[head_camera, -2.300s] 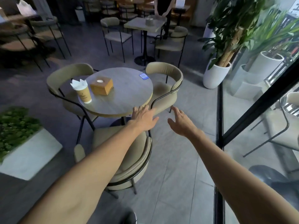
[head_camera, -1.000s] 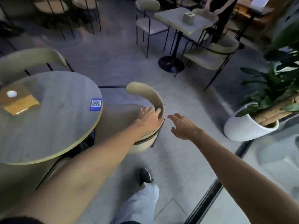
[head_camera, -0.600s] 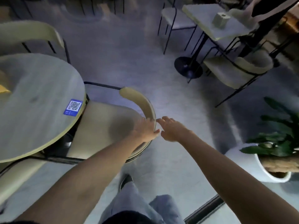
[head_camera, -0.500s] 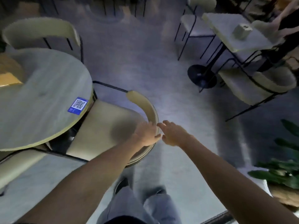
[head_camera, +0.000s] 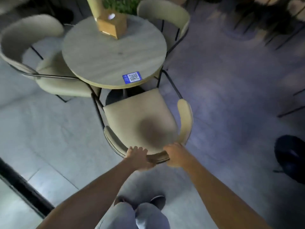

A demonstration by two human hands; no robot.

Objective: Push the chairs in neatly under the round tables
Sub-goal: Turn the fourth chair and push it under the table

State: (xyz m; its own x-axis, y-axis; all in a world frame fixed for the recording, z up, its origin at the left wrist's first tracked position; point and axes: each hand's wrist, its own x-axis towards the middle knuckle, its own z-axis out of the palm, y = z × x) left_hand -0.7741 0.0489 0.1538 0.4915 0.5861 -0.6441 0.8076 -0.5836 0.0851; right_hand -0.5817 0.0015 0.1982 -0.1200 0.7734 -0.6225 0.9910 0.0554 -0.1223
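Note:
A beige chair (head_camera: pixel 132 118) with a curved backrest and thin black legs stands right in front of me, its seat front just under the edge of the round wooden table (head_camera: pixel 105 53). My left hand (head_camera: pixel 137 156) grips the backrest's near curve. My right hand (head_camera: pixel 175 153) grips the same backrest a little to the right. Two more beige chairs flank the table: a left chair (head_camera: pixel 39 63) with its seat partly under the top, and a far right chair (head_camera: pixel 166 15) behind the table.
A wooden tissue box (head_camera: pixel 112 24) and a paper cup (head_camera: pixel 94 5) stand on the table's far side, a blue QR sticker (head_camera: pixel 132 77) at its near edge. A black floor rail (head_camera: pixel 21 189) runs lower left. My feet (head_camera: pixel 158 201) are below the chair.
I have stepped around behind the chair, so the table now lies straight ahead. Both hands have closed on the backrest; earlier only the left touched it and the right was open.

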